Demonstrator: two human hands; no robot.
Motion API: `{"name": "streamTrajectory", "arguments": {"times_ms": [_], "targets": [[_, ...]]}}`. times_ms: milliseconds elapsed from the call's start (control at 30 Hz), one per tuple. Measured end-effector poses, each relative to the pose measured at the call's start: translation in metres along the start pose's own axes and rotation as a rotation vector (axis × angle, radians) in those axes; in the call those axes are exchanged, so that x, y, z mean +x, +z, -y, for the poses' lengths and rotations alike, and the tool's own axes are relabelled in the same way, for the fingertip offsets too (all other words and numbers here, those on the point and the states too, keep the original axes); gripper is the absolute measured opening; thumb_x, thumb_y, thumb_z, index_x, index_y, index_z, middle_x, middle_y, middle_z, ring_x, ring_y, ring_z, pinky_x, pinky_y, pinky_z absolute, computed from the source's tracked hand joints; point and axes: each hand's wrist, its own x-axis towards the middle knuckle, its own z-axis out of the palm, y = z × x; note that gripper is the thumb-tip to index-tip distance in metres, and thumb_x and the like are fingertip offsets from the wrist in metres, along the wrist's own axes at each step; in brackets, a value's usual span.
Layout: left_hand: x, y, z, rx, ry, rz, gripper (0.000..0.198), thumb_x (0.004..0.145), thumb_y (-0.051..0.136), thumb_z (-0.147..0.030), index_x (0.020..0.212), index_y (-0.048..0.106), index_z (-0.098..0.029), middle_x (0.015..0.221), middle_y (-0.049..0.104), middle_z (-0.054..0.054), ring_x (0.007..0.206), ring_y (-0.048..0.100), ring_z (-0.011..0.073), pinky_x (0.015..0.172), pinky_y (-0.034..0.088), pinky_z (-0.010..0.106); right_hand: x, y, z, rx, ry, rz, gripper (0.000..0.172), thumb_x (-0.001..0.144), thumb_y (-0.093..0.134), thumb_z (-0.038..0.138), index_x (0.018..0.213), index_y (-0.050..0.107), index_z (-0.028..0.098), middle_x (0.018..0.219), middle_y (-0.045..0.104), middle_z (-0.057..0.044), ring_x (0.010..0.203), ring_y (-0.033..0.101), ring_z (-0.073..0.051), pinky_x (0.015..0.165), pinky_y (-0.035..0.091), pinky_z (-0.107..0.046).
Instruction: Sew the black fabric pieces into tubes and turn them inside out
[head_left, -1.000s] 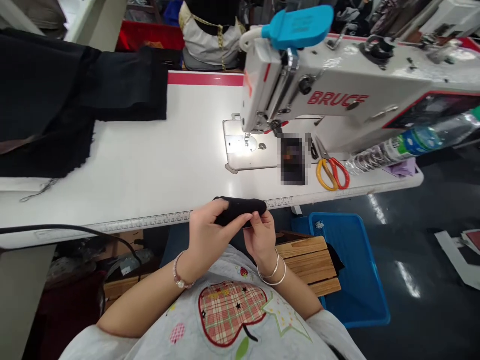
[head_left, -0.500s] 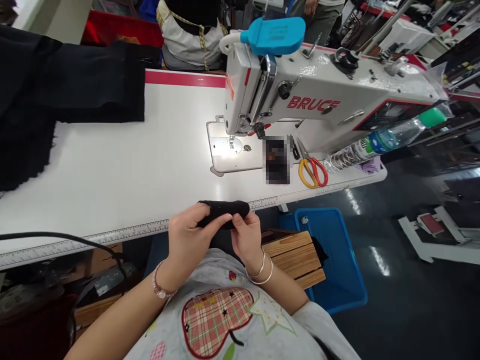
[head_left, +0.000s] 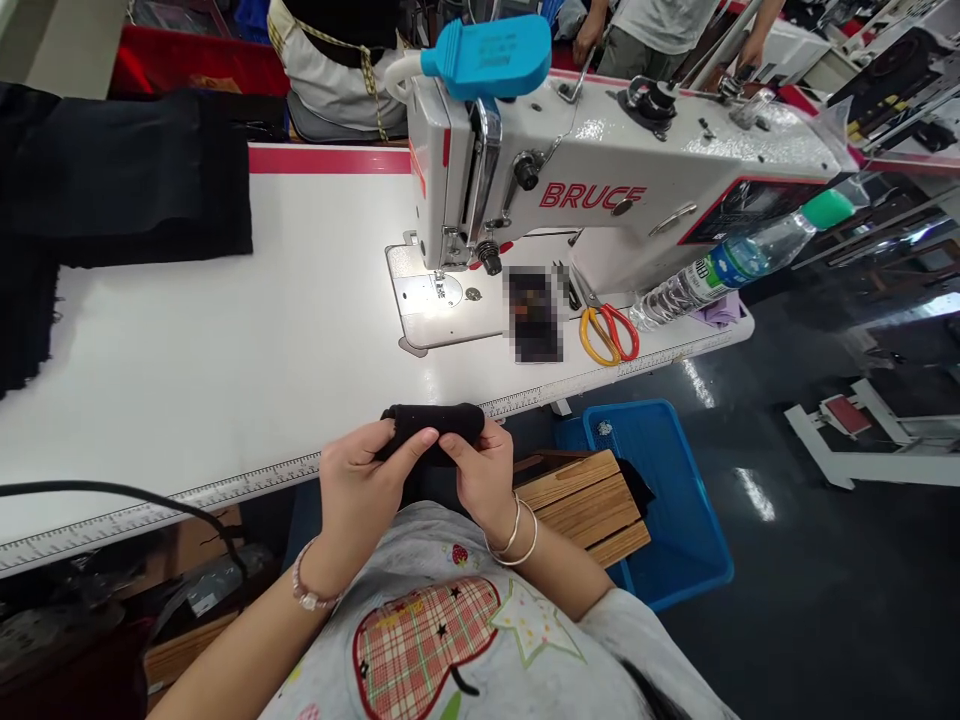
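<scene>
Both my hands grip one small piece of black fabric (head_left: 435, 420) just in front of the white sewing table's near edge (head_left: 247, 478). My left hand (head_left: 360, 490) pinches its left end with thumb and fingers closed. My right hand (head_left: 484, 475) is closed on its right end. The fabric is held roughly level, close to my chest. Behind it stands a white BRUCE sewing machine (head_left: 600, 180) with its lit needle plate (head_left: 431, 295).
Black cloth (head_left: 112, 185) is piled at the table's far left. Scissors with orange and red handles (head_left: 607, 335) and a plastic bottle (head_left: 735, 260) lie beside the machine. A blue tray (head_left: 660, 500) and a wooden stool (head_left: 585, 505) are below right. A person stands beyond the machine.
My view has shifted right, so the machine and table slid left in the picture. Both hands kept their hold on the black fabric and drew slightly closer together.
</scene>
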Motion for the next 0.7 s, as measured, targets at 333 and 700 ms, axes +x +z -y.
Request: {"name": "streamTrajectory", "arguments": {"times_ms": [333, 700], "targets": [[0.001, 0.002, 0.003, -0.012, -0.035, -0.061, 0.046, 0.075, 0.067, -0.044, 0.048, 0.043, -0.017, 0.050, 0.027, -0.004, 0.052, 0.024, 0.0084, 0.046, 0.022, 0.024, 0.002, -0.006, 0.002, -0.121, -0.032, 0.049, 0.025, 0.075, 0.074, 0.043, 0.079, 0.073, 0.019, 0.074, 0.068, -0.002, 0.071, 0.059, -0.016, 0.068, 0.053, -0.030], [0.020, -0.005, 0.010, -0.472, -0.244, 0.686, 0.038, 0.077, 0.069, -0.049, 0.096, 0.074, -0.017, 0.081, 0.073, 0.007, 0.076, 0.065, 0.0211, 0.072, 0.055, 0.032, 0.013, -0.015, 0.020, -0.227, -0.106, 0.030, 0.026, 0.069, 0.080, 0.037, 0.062, 0.064, 0.017, 0.059, 0.054, 0.005, 0.057, 0.043, -0.009, 0.056, 0.041, -0.023]]}}
